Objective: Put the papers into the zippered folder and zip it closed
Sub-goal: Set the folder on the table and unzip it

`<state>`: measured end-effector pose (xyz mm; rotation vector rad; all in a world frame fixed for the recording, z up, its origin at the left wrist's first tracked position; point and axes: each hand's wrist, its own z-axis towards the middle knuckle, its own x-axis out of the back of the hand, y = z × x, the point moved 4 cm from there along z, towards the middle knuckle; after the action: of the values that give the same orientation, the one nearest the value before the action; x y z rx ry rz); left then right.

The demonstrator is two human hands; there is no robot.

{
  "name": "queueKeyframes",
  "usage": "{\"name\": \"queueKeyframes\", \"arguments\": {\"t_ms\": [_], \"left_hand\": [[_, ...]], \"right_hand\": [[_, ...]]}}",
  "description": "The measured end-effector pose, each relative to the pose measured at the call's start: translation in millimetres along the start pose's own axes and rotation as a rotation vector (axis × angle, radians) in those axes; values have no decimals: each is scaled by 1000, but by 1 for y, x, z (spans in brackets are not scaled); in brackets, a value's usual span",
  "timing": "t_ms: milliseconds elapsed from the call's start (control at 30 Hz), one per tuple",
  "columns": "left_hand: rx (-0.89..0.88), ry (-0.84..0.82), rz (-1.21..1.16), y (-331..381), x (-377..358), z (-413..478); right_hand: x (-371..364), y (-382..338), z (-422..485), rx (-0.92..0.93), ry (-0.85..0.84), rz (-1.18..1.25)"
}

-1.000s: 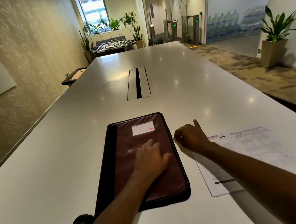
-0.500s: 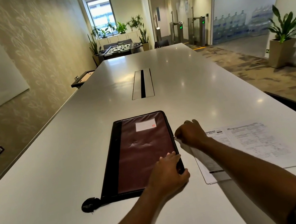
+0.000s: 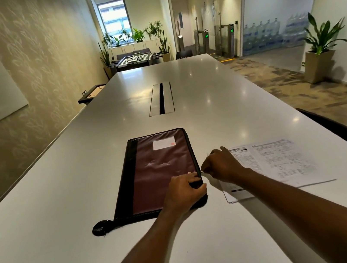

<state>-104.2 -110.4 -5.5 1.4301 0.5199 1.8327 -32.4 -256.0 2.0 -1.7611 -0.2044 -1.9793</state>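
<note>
Folder (image 3: 160, 169), zippered, flat under my left hand (image 3: 183, 191), which clamps its near right corner to steady it. Right hand (image 3: 221, 164) pinches the zipper pull (image 3: 201, 172) (opening, I judge). Papers (image 3: 273, 163) wait just beyond that wrist.

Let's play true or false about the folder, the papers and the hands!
1. The papers are inside the folder. False: they lie on the table, right of it.
2. The left hand rests on the folder's near right corner. True.
3. The right hand is at the folder's right edge. True.
4. The folder stands upright. False: it lies flat.
</note>
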Motion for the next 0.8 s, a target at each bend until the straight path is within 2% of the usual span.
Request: {"name": "queueKeyframes", "arguments": {"t_ms": [200,433,533,600,800], "left_hand": [[-3,-6,38,-1,-3,2],[-48,-81,-2,8,5,-7],[-122,-222,188,-3,12,-21],[-119,-230,297,-15,15,-29],[-75,-197,74,-6,24,-31]], "right_hand": [[2,-10,-38,-15,-33,71],[-1,-24,-73,-76,37,75],[-3,-28,-80,-107,98,98],[-4,-33,-83,-99,134,102],[-8,-55,-88,-33,144,151]]}}
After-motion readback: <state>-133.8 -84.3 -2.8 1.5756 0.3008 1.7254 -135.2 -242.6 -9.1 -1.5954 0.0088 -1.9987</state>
